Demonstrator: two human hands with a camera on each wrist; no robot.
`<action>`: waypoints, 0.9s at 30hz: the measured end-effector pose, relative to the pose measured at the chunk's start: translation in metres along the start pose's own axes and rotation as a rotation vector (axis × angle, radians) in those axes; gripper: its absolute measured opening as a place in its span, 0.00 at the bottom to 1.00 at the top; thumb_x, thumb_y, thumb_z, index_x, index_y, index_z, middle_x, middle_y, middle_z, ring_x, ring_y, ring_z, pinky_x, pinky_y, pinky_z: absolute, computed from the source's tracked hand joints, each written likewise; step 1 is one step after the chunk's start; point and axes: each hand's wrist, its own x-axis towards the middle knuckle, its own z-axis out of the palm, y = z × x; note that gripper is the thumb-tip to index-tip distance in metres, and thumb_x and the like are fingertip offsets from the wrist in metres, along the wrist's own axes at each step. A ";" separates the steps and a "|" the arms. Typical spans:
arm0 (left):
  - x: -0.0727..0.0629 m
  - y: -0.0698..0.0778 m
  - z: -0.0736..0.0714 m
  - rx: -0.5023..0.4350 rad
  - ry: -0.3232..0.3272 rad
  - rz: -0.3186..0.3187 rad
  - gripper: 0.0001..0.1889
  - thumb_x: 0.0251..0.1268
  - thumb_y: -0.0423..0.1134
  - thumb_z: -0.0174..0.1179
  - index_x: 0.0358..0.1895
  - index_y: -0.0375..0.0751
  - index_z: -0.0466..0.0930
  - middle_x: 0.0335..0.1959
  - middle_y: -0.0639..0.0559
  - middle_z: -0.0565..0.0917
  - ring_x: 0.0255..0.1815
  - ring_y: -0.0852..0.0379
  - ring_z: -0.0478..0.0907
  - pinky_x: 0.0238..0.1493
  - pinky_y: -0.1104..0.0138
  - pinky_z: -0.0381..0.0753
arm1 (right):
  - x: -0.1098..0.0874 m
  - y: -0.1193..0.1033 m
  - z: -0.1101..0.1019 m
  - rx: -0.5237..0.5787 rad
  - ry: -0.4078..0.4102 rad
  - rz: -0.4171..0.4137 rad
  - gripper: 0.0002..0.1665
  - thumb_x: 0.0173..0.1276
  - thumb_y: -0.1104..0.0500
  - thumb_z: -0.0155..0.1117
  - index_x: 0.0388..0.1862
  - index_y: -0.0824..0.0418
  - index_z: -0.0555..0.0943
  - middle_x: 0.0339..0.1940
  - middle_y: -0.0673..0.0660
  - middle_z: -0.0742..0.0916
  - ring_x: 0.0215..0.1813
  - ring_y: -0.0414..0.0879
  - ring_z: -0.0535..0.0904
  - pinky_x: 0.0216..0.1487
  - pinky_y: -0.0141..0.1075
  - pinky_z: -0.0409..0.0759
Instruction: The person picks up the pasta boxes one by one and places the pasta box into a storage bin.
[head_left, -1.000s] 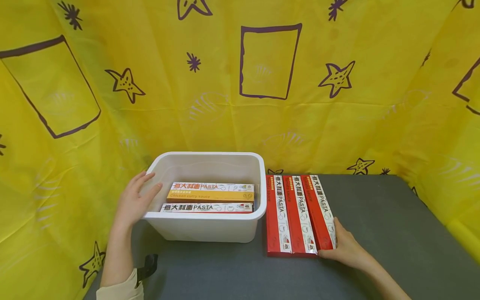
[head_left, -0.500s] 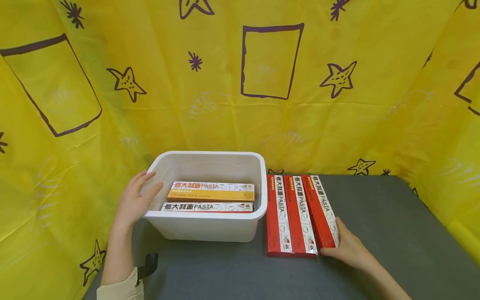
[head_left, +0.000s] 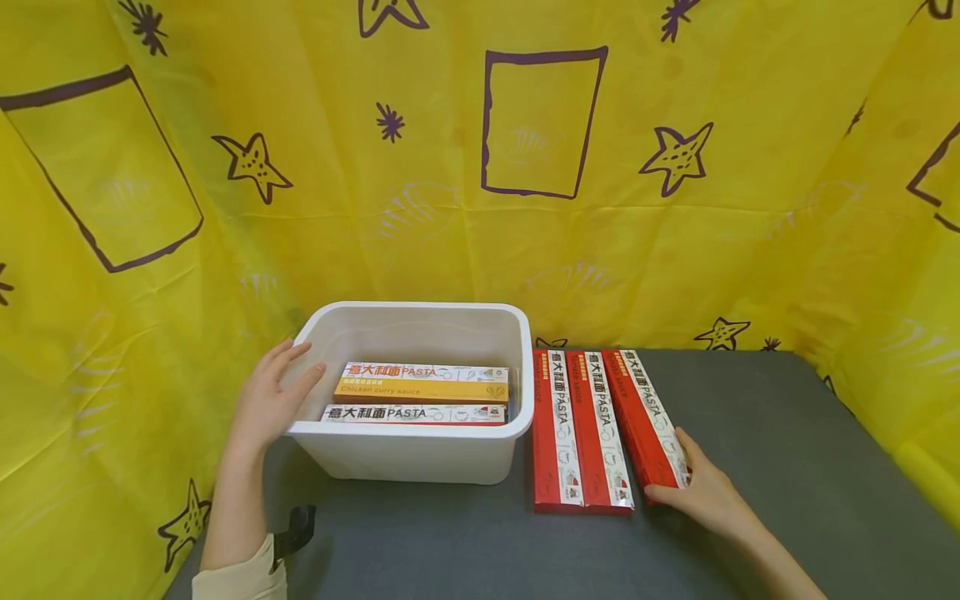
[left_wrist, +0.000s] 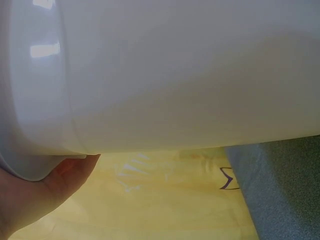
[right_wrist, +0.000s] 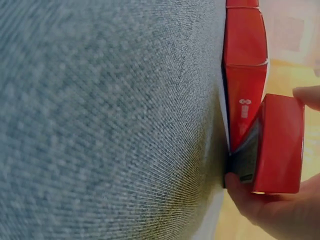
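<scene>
In the head view, my left hand (head_left: 266, 400) grips the left rim of a white plastic bin (head_left: 405, 454), and a fingertip (left_wrist: 75, 175) shows beneath that rim in the left wrist view. Inside the bin lie a yellow chicken curry pasta box (head_left: 423, 387) and another white-topped pasta box (head_left: 416, 413). My right hand (head_left: 708, 492) pinches the near end of the rightmost red pasta box (head_left: 645, 425). Seen from the right wrist, that box's red end (right_wrist: 280, 145) sits between thumb and fingers, a little off the table. Its far end angles toward the neighbouring box.
Two more red pasta boxes, the left one (head_left: 551, 467) and the middle one (head_left: 596, 450), lie side by side right of the bin. The dark grey table (head_left: 420, 542) extends to the right and front. Yellow patterned cloth (head_left: 420, 233) hangs around the back and sides.
My right hand has swung the near end of the rightmost pasta box to the right, widening the gap to the middle one. The left hand and bin have hardly moved.
</scene>
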 end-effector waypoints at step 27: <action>0.000 -0.002 0.001 -0.010 0.011 -0.001 0.34 0.72 0.55 0.52 0.70 0.33 0.65 0.75 0.33 0.56 0.72 0.27 0.51 0.64 0.31 0.50 | -0.004 -0.013 -0.009 0.208 0.053 0.112 0.61 0.59 0.46 0.68 0.78 0.68 0.44 0.70 0.72 0.63 0.64 0.64 0.62 0.58 0.54 0.68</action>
